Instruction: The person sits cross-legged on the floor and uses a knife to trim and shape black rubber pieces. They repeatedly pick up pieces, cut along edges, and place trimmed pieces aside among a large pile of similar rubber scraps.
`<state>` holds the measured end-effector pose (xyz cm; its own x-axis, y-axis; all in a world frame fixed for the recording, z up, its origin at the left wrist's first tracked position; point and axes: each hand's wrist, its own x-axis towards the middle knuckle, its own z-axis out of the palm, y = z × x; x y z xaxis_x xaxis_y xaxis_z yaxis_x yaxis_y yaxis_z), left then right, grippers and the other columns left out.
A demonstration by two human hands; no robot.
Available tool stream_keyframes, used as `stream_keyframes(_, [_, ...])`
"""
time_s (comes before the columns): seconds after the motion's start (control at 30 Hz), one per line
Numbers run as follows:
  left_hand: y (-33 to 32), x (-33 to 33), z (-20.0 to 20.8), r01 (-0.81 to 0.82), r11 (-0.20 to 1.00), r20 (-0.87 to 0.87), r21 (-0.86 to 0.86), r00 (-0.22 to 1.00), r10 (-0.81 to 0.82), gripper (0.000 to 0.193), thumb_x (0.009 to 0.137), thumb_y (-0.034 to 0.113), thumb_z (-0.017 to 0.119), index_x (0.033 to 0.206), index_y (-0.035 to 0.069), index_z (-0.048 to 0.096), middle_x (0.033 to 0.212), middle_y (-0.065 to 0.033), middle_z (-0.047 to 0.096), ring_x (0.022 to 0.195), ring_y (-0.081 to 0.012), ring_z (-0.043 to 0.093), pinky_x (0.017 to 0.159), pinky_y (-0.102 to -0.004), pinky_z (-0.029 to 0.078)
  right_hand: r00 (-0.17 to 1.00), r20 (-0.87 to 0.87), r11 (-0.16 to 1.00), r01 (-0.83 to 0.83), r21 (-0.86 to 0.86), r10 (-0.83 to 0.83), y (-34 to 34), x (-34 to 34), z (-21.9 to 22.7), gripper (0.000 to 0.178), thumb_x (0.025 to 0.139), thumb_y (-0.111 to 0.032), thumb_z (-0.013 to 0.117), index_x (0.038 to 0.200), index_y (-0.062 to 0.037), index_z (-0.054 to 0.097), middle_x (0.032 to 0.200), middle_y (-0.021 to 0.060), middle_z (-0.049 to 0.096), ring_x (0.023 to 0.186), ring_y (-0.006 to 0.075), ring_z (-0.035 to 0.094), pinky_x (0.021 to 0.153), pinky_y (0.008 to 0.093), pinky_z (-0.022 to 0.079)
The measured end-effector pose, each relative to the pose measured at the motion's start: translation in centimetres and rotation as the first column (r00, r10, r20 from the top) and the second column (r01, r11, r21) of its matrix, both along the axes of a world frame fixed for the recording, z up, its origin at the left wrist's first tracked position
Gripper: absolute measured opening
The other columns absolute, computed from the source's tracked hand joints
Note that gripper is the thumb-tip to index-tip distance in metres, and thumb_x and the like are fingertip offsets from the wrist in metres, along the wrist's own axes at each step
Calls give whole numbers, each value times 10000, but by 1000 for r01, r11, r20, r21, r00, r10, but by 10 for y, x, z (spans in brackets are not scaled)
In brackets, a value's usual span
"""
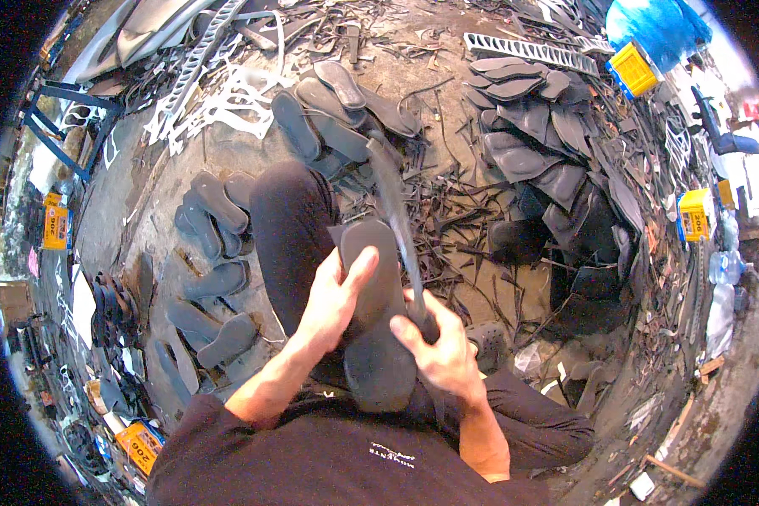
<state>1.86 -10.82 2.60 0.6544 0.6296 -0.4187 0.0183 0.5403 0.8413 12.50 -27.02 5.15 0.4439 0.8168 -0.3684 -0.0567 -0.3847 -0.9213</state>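
My left hand (pixel 333 295) is closed on a dark grey shoe sole (pixel 378 346), its thumb lying along the upper face. The sole stands lengthwise over my lap, its lower end against my dark shirt. At the sole's upper left edge, a thin dark flap (pixel 337 233) sticks out. My right hand (pixel 444 350) grips the dark handle of a long-bladed knife (pixel 399 221). The blade points up and away along the sole's right edge, blurred by motion. Whether it touches the sole I cannot tell.
Loose soles lie left of my knee (pixel 291 228) and beyond it, among them a sole pile (pixel 333 110). To the right rises a large heap of dark sheet pieces (pixel 557 152). Dark trimmings (pixel 447 202) and white cut-out scraps (pixel 232 110) litter the floor. Yellow boxes (pixel 632 70) stand around.
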Motion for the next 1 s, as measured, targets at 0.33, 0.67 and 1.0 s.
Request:
stream_keyframes(0.33, [5, 8, 18, 326, 925, -15, -197, 942, -335, 352, 1067, 436, 696, 1107, 91, 748, 919, 29, 752, 756, -55, 676, 696, -269, 568, 899, 302, 945, 327, 14, -316, -55, -4, 21, 560, 1078, -557, 567, 1207, -25, 685, 974, 154, 755, 904, 278, 755, 842, 418, 573])
stream_keyframes(0.67, [-5, 1, 25, 496, 844, 150, -205, 868, -473, 364, 1009, 388, 789, 1178, 68, 748, 982, 13, 766, 818, -54, 681, 724, -261, 563, 761, 593, 952, 305, 32, -263, -86, -20, 1, 584, 1082, -587, 524, 1129, -21, 661, 998, 222, 732, 903, 431, 754, 789, 465, 592])
stream_keyframes(1.0, [-14, 1, 57, 475, 878, 176, -61, 871, -459, 305, 1000, 237, 811, 1220, 36, 748, 1110, 12, 750, 1015, -66, 639, 920, -267, 504, 848, 518, 976, 0, -216, 114, -54, 45, 116, 609, 1058, -618, 581, 1026, -16, 664, 752, 248, 672, 699, 423, 709, 663, 433, 534])
